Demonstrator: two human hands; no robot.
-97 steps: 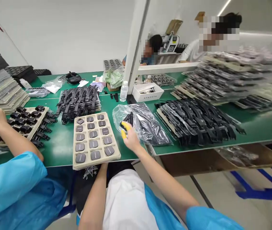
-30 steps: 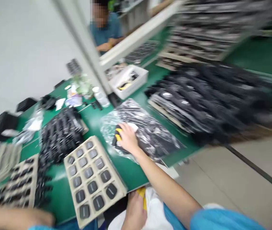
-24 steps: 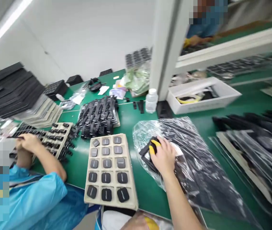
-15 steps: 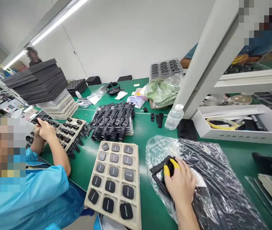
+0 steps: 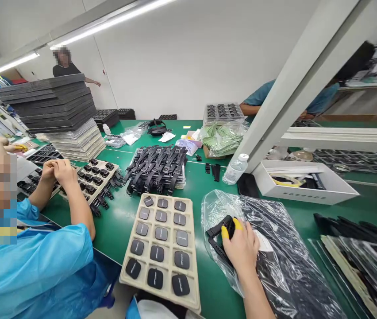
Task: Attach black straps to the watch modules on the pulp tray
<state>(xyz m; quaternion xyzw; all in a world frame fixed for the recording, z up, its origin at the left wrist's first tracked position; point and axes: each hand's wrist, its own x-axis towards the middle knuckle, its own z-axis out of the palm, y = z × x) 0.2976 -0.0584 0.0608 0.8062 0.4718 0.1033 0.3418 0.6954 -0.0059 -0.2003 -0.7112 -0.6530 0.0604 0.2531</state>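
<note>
My right hand point(image 5: 243, 248), with yellow finger cots on thumb and forefinger, is closed on a black watch point(image 5: 219, 249) by its body. The fingers cover part of the body, and both strap ends stick out to the left. Beneath it lies a clear plastic bag point(image 5: 308, 270) with something flat and black inside. Left of the hand, a beige compartment tray point(image 5: 162, 297) carries several rounded-square black pieces with pale lettering. My left hand is out of the picture.
Black straps point(image 5: 157, 166) are piled behind the tray. A water bottle point(image 5: 236, 169) and a white box point(image 5: 304, 195) stand behind the bag. At left, a co-worker in a blue smock point(image 5: 52, 261) works by a tall stack of black trays point(image 5: 55, 104). Bagged sheets point(image 5: 351, 270) lie at right.
The view has swung slightly, showing more of the bench at right. My right hand keeps its grip on the watch. The co-worker's hands have come closer together.
</note>
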